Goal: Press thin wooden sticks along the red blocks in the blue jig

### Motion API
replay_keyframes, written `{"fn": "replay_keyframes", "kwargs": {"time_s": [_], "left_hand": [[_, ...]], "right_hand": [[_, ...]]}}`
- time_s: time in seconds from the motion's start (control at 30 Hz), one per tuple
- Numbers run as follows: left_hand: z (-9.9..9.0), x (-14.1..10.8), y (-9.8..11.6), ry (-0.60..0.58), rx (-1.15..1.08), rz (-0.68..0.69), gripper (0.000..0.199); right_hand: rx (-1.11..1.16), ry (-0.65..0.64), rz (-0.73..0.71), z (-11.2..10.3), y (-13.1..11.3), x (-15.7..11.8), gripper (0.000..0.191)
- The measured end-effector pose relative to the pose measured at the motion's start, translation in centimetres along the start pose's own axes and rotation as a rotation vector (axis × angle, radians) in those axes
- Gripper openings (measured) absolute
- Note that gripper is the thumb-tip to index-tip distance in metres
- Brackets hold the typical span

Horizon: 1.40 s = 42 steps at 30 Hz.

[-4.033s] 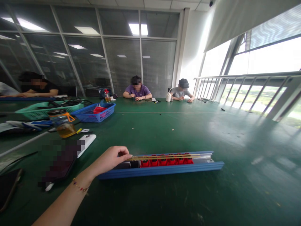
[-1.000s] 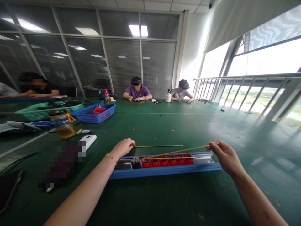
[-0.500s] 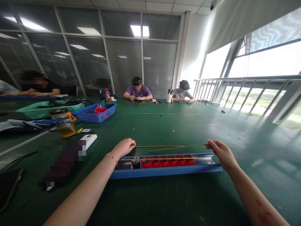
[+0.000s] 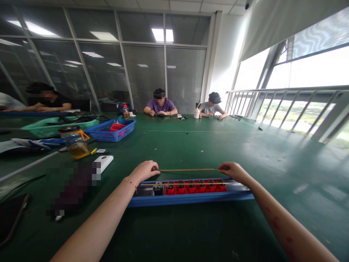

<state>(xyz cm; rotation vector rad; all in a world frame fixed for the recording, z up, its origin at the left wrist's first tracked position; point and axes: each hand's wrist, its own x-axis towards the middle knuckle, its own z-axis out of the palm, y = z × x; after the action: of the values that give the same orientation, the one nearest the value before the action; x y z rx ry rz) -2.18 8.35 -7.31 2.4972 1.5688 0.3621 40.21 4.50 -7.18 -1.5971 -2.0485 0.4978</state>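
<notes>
Two thin tan sticks (image 4: pixel 188 170) lie side by side above the green table, stretched between my hands. My left hand (image 4: pixel 145 170) is closed around their left end, its fingers pressed together. With thumb and fingers pinched, my right hand (image 4: pixel 231 171) holds the right end. Just below them, nearer to me, rests a long blue channel (image 4: pixel 191 199) with a silvery inside. In it sit a row of red blocks with black tops (image 4: pixel 191 187) and a black-and-grey part (image 4: pixel 157 189) at their left. Another thin tan stick (image 4: pixel 160 184) lies lengthwise across them.
Left on the green table (image 4: pixel 174 149) are a blue basket (image 4: pixel 114 134), a green basket (image 4: pixel 40 128), a jar of amber liquid (image 4: pixel 77 149), a white device (image 4: pixel 105 163) and a dark phone (image 4: pixel 12 218). Several people sit at the far side, one in a purple shirt (image 4: pixel 169 105).
My right hand has moved left and inward, and its slanted stick has come level alongside the other one. My left hand has stayed almost in place.
</notes>
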Motion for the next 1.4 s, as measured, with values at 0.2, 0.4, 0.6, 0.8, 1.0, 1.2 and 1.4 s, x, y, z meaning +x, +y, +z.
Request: {"fn": "replay_keyframes", "kwargs": {"time_s": [0.2,0.4,0.6,0.8,1.0,1.2,1.4], "left_hand": [[0.2,0.1,-0.2,0.007,0.001,0.010,0.019],[0.3,0.1,-0.3,0.023,0.005,0.014,0.015],[0.2,0.1,-0.2,0.009,0.010,-0.004,0.017],[0.3,0.1,-0.2,0.000,0.007,-0.003,0.017],[0.4,0.1,-0.2,0.005,0.018,-0.009,0.016],[0.5,0.2,-0.2,0.005,0.009,0.004,0.016],[0.4,0.1,-0.3,-0.001,0.004,-0.011,0.016]], "right_hand": [[-0.166,-0.063,-0.077,1.2,-0.7,2.1,0.021],[-0.243,-0.077,-0.099,2.1,-1.6,3.1,0.022],[-0.278,-0.061,-0.086,1.9,-2.0,3.1,0.021],[-0.197,-0.018,-0.100,-1.1,-3.9,-0.4,0.030],[-0.014,-0.234,-0.028,-2.8,-5.1,-4.7,0.041],[0.014,-0.252,-0.051,-2.2,-5.0,-5.6,0.041],[0.274,0.033,0.041,-4.0,-3.7,-5.6,0.043]]}}
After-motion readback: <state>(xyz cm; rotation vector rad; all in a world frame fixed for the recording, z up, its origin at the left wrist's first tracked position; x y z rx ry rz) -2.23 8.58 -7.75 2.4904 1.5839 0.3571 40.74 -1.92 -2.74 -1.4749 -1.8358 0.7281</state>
